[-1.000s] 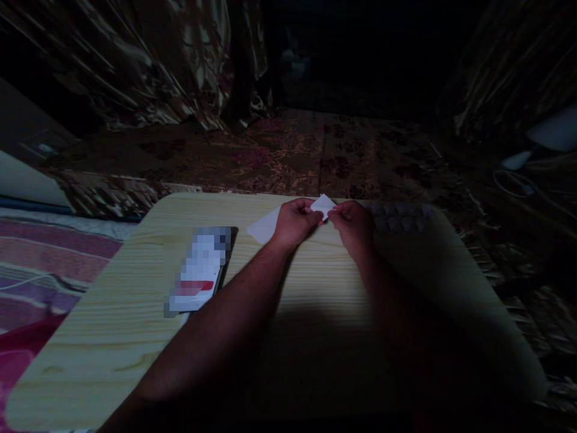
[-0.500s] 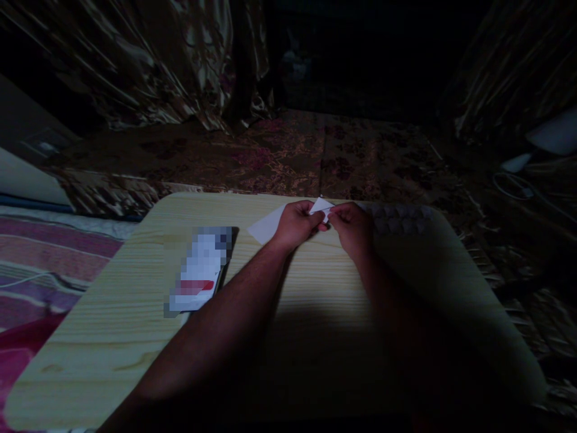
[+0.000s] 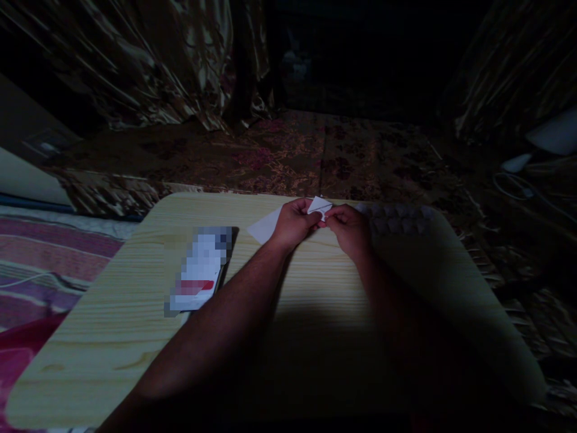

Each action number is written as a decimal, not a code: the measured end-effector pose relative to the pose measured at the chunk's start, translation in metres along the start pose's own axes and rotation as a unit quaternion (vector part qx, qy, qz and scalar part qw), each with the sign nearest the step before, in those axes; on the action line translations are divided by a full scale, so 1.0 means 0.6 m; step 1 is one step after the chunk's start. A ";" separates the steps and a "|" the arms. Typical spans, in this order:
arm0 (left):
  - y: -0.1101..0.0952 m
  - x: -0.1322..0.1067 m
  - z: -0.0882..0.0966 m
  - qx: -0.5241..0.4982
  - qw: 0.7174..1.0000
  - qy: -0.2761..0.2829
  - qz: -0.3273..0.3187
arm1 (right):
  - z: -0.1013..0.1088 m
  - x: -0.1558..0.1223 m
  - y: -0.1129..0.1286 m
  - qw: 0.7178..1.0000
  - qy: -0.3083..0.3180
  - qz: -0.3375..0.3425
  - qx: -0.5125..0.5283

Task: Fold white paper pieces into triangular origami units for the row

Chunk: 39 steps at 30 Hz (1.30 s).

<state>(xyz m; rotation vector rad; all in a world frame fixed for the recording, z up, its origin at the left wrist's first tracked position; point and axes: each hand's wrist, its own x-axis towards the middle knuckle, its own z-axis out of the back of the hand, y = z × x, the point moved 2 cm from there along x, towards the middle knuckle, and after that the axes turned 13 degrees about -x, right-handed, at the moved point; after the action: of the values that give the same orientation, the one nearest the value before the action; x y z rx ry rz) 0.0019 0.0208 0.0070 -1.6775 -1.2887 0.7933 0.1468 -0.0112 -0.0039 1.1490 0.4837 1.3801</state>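
Just above the middle of the frame, the left hand (image 3: 292, 227) grips a small folded white paper (image 3: 320, 203) between thumb and fingers; the right hand (image 3: 350, 227) pinches its right edge. One corner points toward the frame's top; a dark line slants up rightward across it. Fingers cover its lower part, so its long axis cannot be told.

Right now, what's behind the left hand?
Part of a white sheet on the table, showing left of the left hand. The hand covers the rest, so the sheet's far end can't be seen.
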 end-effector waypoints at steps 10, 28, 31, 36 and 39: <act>0.001 0.001 0.002 0.001 1.000 0.008 0.003 | -0.001 -0.001 0.001 1.000 0.006 0.004 0.003; 0.004 0.002 0.000 0.005 0.999 -0.010 -0.031 | 0.008 0.003 0.015 0.990 -0.003 -0.110 0.083; 0.004 0.001 -0.001 -0.006 1.000 0.001 -0.024 | 0.008 0.006 0.013 0.989 0.005 -0.124 0.082; 0.007 0.002 0.001 -0.001 1.000 0.012 -0.021 | 0.010 0.006 0.012 0.991 0.056 -0.116 0.042; 0.008 0.003 0.003 0.008 1.000 0.018 -0.024 | 0.011 0.005 0.012 0.991 0.063 -0.112 0.032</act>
<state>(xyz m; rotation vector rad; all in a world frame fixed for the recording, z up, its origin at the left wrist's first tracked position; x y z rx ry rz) 0.0030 0.0223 0.0018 -1.6359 -1.2902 0.7410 0.1494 -0.0122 0.0059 1.0276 0.7293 1.2531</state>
